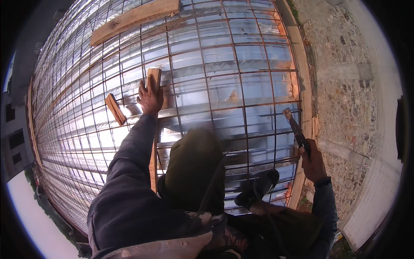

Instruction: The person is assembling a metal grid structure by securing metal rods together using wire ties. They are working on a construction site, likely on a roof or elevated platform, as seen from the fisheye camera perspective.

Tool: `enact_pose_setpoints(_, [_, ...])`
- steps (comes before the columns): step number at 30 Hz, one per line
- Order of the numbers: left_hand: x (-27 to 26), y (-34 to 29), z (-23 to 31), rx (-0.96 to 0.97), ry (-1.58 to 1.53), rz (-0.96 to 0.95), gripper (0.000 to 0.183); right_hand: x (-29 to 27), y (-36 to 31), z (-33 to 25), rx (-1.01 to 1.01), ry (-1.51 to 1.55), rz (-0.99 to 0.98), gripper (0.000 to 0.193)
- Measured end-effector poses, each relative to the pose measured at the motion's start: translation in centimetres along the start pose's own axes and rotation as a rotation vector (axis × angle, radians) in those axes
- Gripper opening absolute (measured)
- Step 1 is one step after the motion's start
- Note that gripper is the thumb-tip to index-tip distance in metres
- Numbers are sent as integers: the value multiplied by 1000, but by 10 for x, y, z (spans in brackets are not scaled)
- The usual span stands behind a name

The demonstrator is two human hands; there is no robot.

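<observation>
My left hand (pixel 151 100) leans on the far end of a narrow wooden board (pixel 154 77), its fingers spread and lying over the wood. That board runs back toward me beneath my arm and beside my bent knee. In my right hand (pixel 315 163), closed around the dark handles, is a pair of pincers (pixel 296 129). Their worn, rusty head points forward over the rebar grid (pixel 243 103), close to its right edge. Whether the jaws touch a bar cannot be made out. Beneath the grid lies shiny corrugated metal decking (pixel 224 88).
A short wood block (pixel 115 109) lies left of my left hand. Farther off, a wide plank (pixel 136 20) rests across the bars. Wooden edge boards (pixel 305 82) border the deck on the right; beyond them, lower down, is stony ground (pixel 349 112). My shoe (pixel 258 188) stands near that edge.
</observation>
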State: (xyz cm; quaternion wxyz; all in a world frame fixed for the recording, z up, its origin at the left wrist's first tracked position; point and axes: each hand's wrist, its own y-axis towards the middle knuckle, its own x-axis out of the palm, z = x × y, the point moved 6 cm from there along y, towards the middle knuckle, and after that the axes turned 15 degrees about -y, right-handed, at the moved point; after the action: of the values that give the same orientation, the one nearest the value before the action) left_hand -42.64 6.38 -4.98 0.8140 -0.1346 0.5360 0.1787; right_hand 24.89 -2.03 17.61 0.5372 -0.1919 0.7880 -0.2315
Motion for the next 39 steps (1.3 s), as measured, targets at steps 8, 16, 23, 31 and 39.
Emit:
enact_pose_setpoints(8, [26, -3, -12, 173, 187, -26, 79, -62, -111, 50, 238, -45, 356, 41])
enact_pose_setpoints(16, [29, 20, 4, 525, 193, 114, 48, -1, -250, 96, 443, 92, 492, 28])
enact_pose_setpoints(23, [117, -132, 305, 554, -767, -1192, 63, 119, -224, 131, 351, 496, 541, 40])
enact_pose_setpoints(31, [97, -541, 569, -65, -705, -1878, 39, 202, -204, 131, 358, 781, 1083, 58])
enact_pose_setpoints(39, [150, -671, 627, 12, -668, -2152, 26, 296, -366, 217, 362, 973, 1142, 68])
